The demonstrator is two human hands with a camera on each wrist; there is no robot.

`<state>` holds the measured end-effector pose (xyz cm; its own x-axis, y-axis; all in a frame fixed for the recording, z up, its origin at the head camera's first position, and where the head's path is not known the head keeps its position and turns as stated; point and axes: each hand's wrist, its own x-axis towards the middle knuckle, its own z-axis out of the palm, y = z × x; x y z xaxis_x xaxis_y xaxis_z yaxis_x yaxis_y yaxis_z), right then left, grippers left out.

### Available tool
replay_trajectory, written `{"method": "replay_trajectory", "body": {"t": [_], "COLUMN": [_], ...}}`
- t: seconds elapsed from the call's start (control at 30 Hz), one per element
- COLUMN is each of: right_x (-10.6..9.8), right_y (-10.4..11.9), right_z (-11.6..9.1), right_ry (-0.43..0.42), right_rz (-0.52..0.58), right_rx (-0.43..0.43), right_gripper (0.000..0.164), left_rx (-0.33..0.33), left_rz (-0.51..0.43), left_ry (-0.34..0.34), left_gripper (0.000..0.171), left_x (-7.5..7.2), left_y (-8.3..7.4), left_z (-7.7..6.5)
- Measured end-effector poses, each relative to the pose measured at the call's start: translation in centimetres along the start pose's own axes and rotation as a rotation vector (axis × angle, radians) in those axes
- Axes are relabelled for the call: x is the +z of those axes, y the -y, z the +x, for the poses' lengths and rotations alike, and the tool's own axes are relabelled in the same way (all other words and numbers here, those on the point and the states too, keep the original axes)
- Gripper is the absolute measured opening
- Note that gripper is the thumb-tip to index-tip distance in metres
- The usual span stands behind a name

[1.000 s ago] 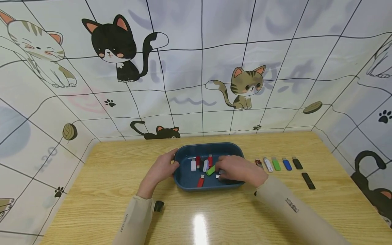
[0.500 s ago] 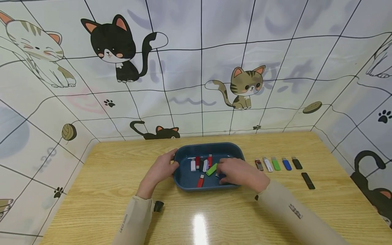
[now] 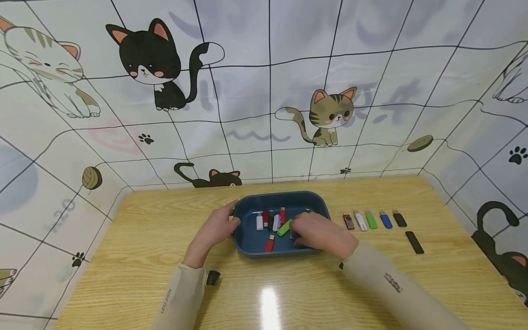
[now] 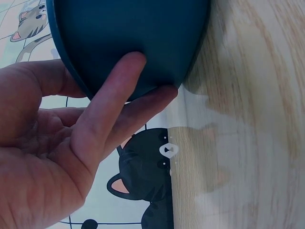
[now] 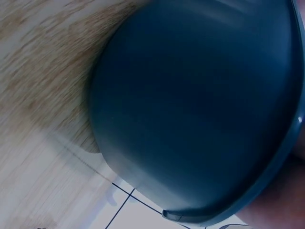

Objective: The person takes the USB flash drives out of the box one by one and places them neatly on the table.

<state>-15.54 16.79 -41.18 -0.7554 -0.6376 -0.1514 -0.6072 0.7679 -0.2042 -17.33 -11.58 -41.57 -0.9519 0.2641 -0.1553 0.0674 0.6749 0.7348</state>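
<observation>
A dark blue tray (image 3: 252, 249) with a raised rim stands on the table and holds several USB sticks. Among them are a white one (image 3: 259, 222), a red one (image 3: 269, 244) and a green one (image 3: 283, 228). My left hand (image 3: 217, 225) grips the tray's left end, its thumb at the rim and its fingers against the outer wall (image 4: 128, 28). Inside the tray's right part, my right hand (image 3: 321, 233) reaches down with bent fingers beside the green stick. Its fingertips are mostly hidden, and I cannot tell whether they pinch a stick.
Right of the tray, several USB sticks lie in a row, from a red-brown one (image 3: 348, 221) to a blue one (image 3: 386, 220) and a black one (image 3: 399, 218). A longer black stick (image 3: 414, 242) lies in front. A cat-print backdrop (image 3: 247, 91) borders the wooden table (image 3: 165, 220).
My right hand has shifted slightly inside the tray's right part, its fingers now more tucked down. The left hand, the tray and the sticks outside have stayed put.
</observation>
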Motion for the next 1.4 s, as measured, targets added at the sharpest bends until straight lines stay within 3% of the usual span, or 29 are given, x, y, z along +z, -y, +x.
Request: {"method": "replay_trajectory", "body": {"t": [0.7,1.0,1.4], "right_x": [0.3,0.16,-0.2], "right_y": [-0.33,-0.44,-0.7], "right_z": [0.02,0.09,-0.84], "right_ry": [-0.009,0.006,-0.134], "right_rz": [0.037,0.131,0.225], "right_rx": [-0.054,0.011,0.113], "right_gripper": [0.019,0.011,0.021], "left_rx": [0.008,0.005,0.001], "left_rz": [-0.029,-0.031,-0.022], "left_ry": [-0.007,-0.001,0.003], "left_gripper": [0.063,0.064,0.064], "left_x": [0.03,0.1,0.04], "left_y": [0.12,0.12,0.23], "left_z": [0.05,0.12,0.19]}}
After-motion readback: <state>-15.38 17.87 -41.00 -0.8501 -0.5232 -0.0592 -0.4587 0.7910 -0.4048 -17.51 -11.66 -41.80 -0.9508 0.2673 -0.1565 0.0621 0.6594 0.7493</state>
